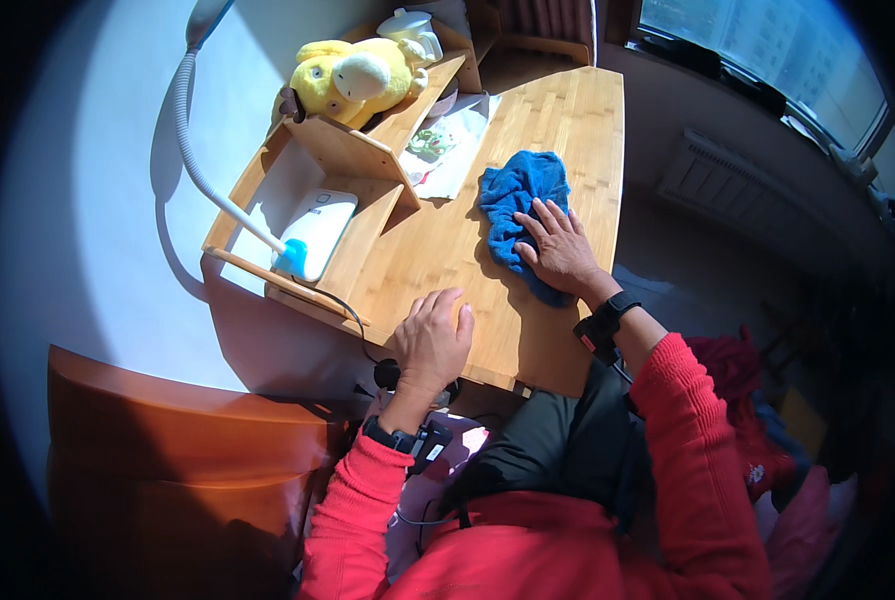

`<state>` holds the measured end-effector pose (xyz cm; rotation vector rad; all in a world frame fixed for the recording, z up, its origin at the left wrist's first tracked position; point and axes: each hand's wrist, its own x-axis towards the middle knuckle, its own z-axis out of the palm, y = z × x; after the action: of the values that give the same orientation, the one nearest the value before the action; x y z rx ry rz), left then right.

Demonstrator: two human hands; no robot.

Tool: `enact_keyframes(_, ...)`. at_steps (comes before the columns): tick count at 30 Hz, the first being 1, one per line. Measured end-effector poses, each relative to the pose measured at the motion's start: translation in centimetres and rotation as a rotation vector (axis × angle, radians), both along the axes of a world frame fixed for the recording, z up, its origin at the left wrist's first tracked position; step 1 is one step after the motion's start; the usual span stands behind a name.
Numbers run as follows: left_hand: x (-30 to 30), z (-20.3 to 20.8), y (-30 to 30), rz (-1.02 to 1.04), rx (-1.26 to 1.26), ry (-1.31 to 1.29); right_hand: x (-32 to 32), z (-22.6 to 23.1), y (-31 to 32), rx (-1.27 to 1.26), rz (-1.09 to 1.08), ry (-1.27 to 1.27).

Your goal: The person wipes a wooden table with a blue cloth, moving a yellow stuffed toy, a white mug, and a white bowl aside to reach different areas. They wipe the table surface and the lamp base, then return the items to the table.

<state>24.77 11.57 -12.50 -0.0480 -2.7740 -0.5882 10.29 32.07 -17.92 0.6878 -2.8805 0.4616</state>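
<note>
A crumpled blue cloth point(516, 192) lies on the wooden desk point(548, 110), towards its right side. My right hand point(560, 250) rests flat on top of it, fingers spread. Over the desk's near left edge is my left hand point(434, 335), apart from the cloth. Its fingers are loosely bent with the thumb apart, and nothing shows in it; the palm side is hidden. Each wrist wears a black strap with a small dark device.
A wooden shelf unit point(368, 155) lines the desk's left side, carrying a yellow plush toy point(333, 90) and a white device point(330, 222) with a grey hose point(190, 150). Printed sheets point(453, 150) lie beside it. A black cable point(348, 312) hangs over the near left edge.
</note>
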Motion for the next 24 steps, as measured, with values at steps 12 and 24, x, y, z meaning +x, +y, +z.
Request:
enact_keyframes(12, -0.8, 1.2, -0.2, -0.278, 0.072, -0.231, 14.2, 4.4, 5.3, -0.331, 0.145, -0.214)
enact_keyframes(24, -8.4, 2.1, 9.7, -0.638, -0.519, -0.81, 31.4, 5.0, 27.6, -0.139, -0.26, -0.302)
